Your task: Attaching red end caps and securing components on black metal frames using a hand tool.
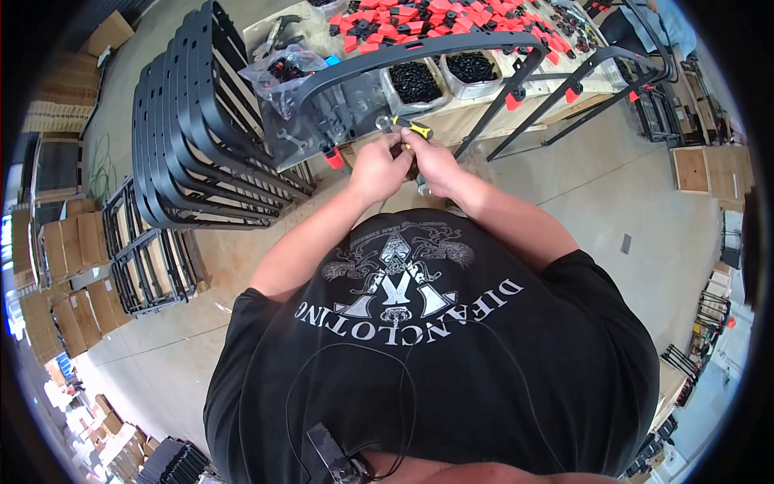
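Observation:
My left hand (377,171) and my right hand (433,165) meet in front of my chest, at the near edge of the workbench. Both are closed, fingertips together. A tool with a yellow-and-black handle (414,127) sticks out above the right hand's fingers. Metal ends show on both sides of the grip: a silver one (383,123) beyond the left fingers and another (424,189) under the right hand. What the left fingers pinch is hidden. Just beyond the hands, a bent black tube frame (419,44) with red end caps (332,157) stands against the bench.
Red and black plastic parts (451,20) cover the bench, with two bins of small black pieces (415,83) at its edge. A wrench (293,140) lies at its left corner. Several black frames (173,137) stand stacked at left; more frames (613,56) stand right. Cardboard boxes (76,246) line the left.

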The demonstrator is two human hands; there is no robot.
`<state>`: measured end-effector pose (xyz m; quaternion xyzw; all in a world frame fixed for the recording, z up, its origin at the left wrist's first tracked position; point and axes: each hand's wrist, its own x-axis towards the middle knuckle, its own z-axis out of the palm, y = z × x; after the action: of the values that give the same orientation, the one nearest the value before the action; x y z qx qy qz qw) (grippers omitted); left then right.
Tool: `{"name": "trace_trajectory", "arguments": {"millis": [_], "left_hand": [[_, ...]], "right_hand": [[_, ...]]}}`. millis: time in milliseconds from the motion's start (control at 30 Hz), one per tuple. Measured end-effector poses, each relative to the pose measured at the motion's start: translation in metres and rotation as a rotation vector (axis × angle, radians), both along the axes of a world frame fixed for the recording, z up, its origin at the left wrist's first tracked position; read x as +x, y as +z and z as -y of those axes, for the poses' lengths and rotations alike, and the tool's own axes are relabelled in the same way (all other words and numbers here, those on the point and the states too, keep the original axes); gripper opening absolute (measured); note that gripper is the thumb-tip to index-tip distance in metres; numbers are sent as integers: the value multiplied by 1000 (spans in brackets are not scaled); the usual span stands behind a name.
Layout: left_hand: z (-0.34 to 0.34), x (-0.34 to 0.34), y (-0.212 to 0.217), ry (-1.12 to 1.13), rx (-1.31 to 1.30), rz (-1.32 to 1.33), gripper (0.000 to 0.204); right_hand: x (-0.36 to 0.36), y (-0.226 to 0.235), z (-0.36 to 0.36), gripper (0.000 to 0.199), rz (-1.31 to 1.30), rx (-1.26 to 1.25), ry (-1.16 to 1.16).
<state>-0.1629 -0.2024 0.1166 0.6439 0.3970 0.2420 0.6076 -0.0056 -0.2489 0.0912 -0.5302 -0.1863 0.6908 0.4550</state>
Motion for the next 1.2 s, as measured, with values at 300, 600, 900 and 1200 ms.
{"name": "trace_trajectory", "arguments": {"millis": [300,600,900,1200], "left_hand": [[-5,165,-75,133,209,190,28],[-1,312,-32,227,-298,-132,53],[-11,373,-28,218,-590,57,51],[-13,381,-3,167,-574,5,24]], "right_hand": [[152,18,18,37,223,213,-15],[367,-26,41,39,847,172,-278],[400,-53,-20,31,203,81,-475],[407,-64,-28,28,25,3,-420]]}}
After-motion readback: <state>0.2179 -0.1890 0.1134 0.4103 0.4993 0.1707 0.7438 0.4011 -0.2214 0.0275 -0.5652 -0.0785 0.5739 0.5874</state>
